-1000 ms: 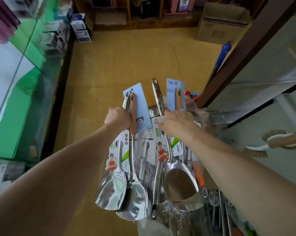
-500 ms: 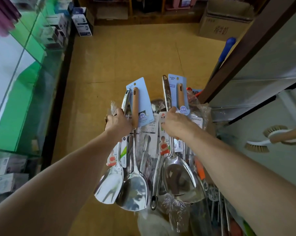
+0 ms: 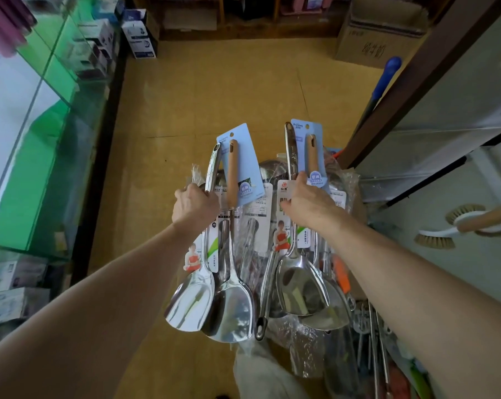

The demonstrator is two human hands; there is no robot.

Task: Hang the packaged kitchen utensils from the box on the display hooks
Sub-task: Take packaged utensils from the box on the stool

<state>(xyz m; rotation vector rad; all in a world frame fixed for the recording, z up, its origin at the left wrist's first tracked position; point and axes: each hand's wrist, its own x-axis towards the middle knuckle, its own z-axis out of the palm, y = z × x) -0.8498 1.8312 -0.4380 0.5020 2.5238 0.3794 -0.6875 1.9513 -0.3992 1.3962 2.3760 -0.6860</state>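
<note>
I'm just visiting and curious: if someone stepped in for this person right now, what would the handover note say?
Left hand: grips the left pair of spatulas by the handles, blades hanging down.
Right hand: grips the right pair of spatulas the same way.
More wrapped utensils lie below, between the two arms.
Done: four spatulas are in hand. No display hooks are in view, and nothing is seen hung.
Left: probably carry these to the hooks, hang each one, then come back for the rest.
</note>
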